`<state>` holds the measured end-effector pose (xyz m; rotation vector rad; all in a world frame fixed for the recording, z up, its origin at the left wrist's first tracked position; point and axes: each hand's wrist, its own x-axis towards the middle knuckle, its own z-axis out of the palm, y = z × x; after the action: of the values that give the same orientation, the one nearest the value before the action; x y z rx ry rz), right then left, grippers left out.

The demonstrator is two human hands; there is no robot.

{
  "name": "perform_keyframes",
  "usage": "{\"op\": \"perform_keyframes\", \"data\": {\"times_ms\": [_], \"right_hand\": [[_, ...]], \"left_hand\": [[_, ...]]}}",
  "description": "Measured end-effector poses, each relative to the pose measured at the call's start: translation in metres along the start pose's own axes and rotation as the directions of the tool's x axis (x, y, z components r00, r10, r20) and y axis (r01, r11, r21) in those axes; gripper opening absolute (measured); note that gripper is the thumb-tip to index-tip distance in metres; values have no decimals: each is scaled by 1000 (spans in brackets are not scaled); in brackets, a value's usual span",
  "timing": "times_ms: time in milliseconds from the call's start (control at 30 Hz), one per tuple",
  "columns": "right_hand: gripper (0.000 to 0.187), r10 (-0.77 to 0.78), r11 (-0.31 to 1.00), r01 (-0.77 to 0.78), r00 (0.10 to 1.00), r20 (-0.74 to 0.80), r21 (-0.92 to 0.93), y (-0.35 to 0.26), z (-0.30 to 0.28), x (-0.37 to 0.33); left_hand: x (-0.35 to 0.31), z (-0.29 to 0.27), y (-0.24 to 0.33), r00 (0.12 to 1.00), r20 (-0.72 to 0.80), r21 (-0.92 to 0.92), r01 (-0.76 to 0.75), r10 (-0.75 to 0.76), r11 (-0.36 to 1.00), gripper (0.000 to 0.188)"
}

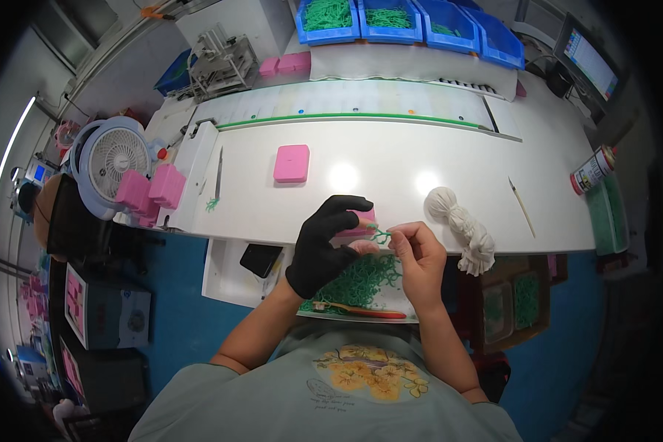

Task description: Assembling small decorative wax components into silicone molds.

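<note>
Black-gloved left hand (324, 247) grips pink block (359, 222).

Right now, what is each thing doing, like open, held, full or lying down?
Left hand: black-gloved, grip shut on pink block.
Pink block: held above the table edge.
Right hand: bare, pinching green piece.
Green piece: held against the block.
Pink case: closed, lying flat.
White cloth: knotted, lying on table.
Blue bins: open, holding green parts.
Fan: upright.

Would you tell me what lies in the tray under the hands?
In the tray, a heap of green pieces and a red-handled brush show; the left hand and right hand cover the rest.
</note>
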<state>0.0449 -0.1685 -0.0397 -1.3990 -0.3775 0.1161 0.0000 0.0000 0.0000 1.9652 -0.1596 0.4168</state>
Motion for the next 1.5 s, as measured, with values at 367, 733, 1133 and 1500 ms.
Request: {"op": "perform_keyframes", "data": {"times_ms": [367, 733, 1133, 1500], "right_hand": [[7, -80, 990, 76, 996, -29, -116, -3, 2, -2], [6, -152, 973, 140, 987, -53, -184, -11, -3, -5], [7, -156, 981, 145, 985, -74, -132, -14, -16, -11], [9, -117, 993, 116, 985, -126, -13, -14, -39, -5]], "left_hand": [[-2, 5, -10, 989, -72, 28, -126, 127, 992, 22], [0, 8, -4, 985, -63, 88, -156, 162, 984, 26], [5, 16, 13, 977, -27, 122, -207, 212, 971, 30], [24, 35, 22, 974, 44, 171, -225, 221, 959, 28]]}}
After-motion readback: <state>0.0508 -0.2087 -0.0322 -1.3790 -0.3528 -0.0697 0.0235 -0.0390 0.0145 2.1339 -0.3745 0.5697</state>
